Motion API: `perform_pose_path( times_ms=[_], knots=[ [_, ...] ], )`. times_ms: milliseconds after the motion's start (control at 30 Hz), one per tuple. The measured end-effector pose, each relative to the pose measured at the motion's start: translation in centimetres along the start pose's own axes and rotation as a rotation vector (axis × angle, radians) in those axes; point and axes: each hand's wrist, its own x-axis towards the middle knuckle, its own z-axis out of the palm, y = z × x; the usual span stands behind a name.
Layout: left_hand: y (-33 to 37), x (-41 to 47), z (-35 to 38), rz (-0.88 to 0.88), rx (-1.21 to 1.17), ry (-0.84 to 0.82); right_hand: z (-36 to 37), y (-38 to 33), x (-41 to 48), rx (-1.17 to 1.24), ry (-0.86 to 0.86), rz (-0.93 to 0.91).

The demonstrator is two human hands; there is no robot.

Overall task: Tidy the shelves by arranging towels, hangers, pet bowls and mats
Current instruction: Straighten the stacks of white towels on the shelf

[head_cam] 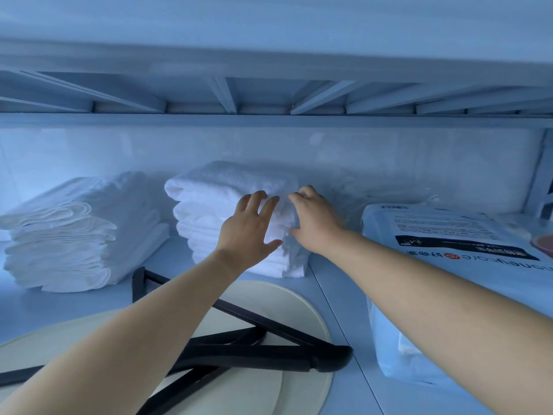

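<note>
Head view: both my arms reach to the back of the shelf [336, 298], and both grips are on the middle stack of folded white towels [221, 199]. My left grip [250, 226] lies against the front of the stack with fingers spread and straight, thumb low, clamped on nothing. My right grip [314, 219] is just beside it, cupped at the stack's right front corner. Whether its fingers pinch a fold or only press, I cannot tell.

A second towel pile [68, 235], looser at its edges, sits well to the left of my left grip. Nearer to me than both grips, under my forearms, black hangers [269, 356] lie crossed over two round cream pieces [302, 304], which may be mats or shallow bowls. To the right of my right grip lies a large printed pack [449, 259].

I judge the step in hand to be squaring up the middle towel stack. The next move calls for even pressure from both sides, so the layers line up without the top towels sliding back. The hangers and round pieces look unsorted yet.
</note>
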Motion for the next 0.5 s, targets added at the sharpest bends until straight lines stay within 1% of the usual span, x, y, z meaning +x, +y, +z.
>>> perform_pose_path(
  times_ms=[233,400,500],
  knots=[
    [0.4,0.2,1.1,-0.018,-0.038,0.015,0.6,0.0,-0.3,-0.048,-0.025,0.028],
    [-0.9,0.0,1.1,0.041,-0.061,0.02,0.8,0.0,-0.3,-0.056,-0.039,0.026],
    [-1.9,-0.2,0.9,0.04,-0.076,0.012,1.0,-0.3,-0.2,-0.057,-0.042,0.029]
  ],
)
